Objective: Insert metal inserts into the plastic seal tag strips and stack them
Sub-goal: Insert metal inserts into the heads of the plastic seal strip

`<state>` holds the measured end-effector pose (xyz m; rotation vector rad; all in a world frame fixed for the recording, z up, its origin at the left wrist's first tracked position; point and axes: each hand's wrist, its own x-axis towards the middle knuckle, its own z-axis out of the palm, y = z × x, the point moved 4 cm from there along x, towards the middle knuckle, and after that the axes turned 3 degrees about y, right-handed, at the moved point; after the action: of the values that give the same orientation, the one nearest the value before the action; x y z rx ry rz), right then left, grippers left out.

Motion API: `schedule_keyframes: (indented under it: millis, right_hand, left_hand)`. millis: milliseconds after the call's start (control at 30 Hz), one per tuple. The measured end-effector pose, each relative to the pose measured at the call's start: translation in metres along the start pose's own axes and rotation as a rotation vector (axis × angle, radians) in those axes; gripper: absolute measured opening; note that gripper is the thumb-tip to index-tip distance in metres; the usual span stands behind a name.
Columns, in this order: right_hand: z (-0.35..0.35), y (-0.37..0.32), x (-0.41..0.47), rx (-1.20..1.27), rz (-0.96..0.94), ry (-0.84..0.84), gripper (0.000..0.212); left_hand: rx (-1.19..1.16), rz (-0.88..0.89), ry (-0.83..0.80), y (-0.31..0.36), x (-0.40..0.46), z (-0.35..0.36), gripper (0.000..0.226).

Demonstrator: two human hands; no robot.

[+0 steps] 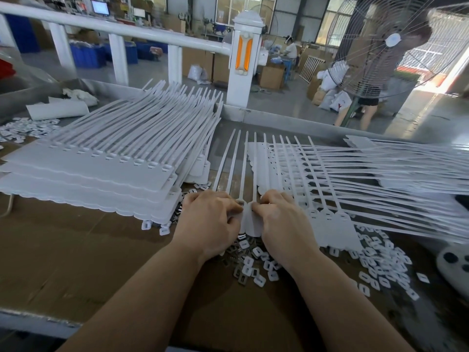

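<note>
A white seal tag strip sheet [330, 222] lies flat in front of me, its thin tails pointing away. My left hand [210, 222] and my right hand [284, 219] rest side by side on its near tag row, fingers curled, fingertips pinching at a tag head [247, 217] between them. What the fingertips hold is hidden. Loose metal inserts and white plastic caps [251, 265] lie scattered under and just behind my hands. A tall stack of finished strip sheets [106, 168] sits to the left.
Another pile of strip sheets [406, 163] fans out at the right. More white caps [380, 265] litter the cardboard at right and a heap [25, 128] lies far left. A white railing post [242, 64] and a large fan [396, 41] stand beyond the table.
</note>
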<state>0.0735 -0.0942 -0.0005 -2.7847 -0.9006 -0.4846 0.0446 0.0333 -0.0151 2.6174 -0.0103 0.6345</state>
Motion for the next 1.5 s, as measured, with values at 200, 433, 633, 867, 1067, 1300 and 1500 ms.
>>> schedule_keyframes:
  millis: [200, 433, 633, 867, 1067, 1300, 1500]
  right_hand:
    - [-0.002, 0.011, 0.000, 0.299, 0.169, 0.109, 0.037]
    - [-0.030, 0.029, -0.008, 0.392, 0.245, 0.258, 0.021]
    - [-0.060, 0.065, -0.035, 0.322, 0.285, 0.112, 0.018]
    - [-0.072, 0.087, -0.073, 0.306, 0.214, -0.327, 0.027]
    - [-0.065, 0.090, -0.086, 0.342, 0.201, -0.464, 0.024]
    - [-0.063, 0.090, -0.084, 0.229, 0.129, -0.425, 0.019]
    - [-0.063, 0.093, -0.083, 0.374, 0.120, -0.445, 0.018]
  left_hand:
    - [0.016, 0.001, 0.002, 0.000, 0.000, 0.000, 0.027]
    - [0.021, 0.004, 0.006, 0.000, -0.001, 0.001, 0.026]
    - [0.028, -0.006, 0.006, 0.000, 0.000, 0.002, 0.025]
    - [0.051, -0.007, -0.007, 0.002, 0.000, 0.000, 0.026]
    - [0.046, -0.016, 0.004, 0.003, -0.001, -0.001, 0.024]
    - [0.026, -0.011, 0.012, 0.002, -0.002, -0.001, 0.023]
    - [-0.084, -0.013, 0.042, 0.003, -0.002, -0.005, 0.026]
